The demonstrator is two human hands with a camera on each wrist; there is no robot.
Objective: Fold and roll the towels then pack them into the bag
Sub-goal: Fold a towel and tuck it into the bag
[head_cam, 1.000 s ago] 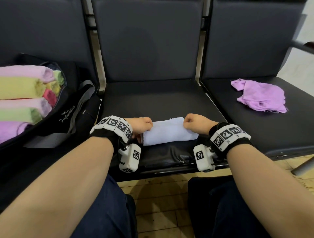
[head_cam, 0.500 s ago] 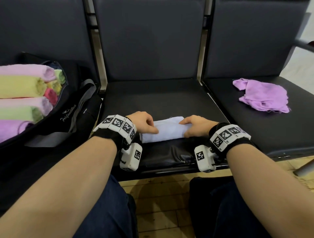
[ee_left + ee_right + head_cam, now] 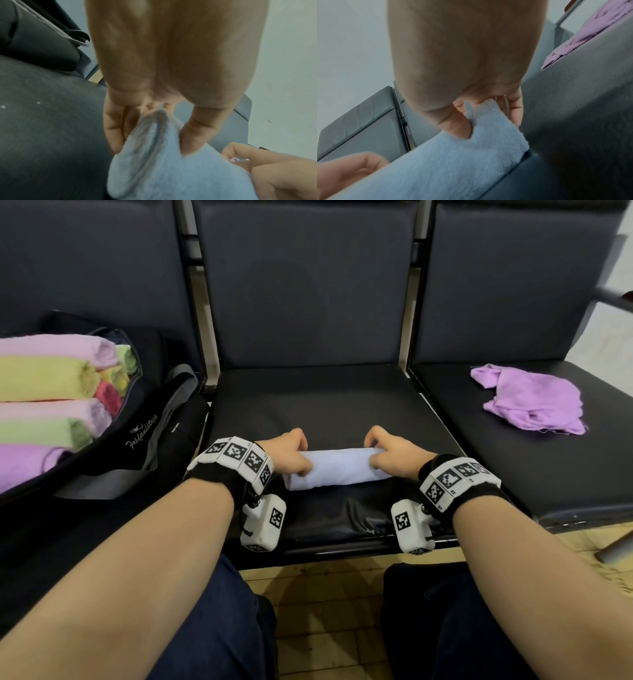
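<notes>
We see the pale blue towel (image 3: 334,469), rolled up, lying crosswise near the front edge of the middle seat (image 3: 308,402). The left hand (image 3: 286,451) curls round its left end and the right hand (image 3: 394,453) curls round its right end, thumbs on the near side and fingers over the top. On the left seat the black bag (image 3: 137,440) stands open, packed with rolled towels (image 3: 44,378). A crumpled purple towel (image 3: 534,400) lies on the right seat.
</notes>
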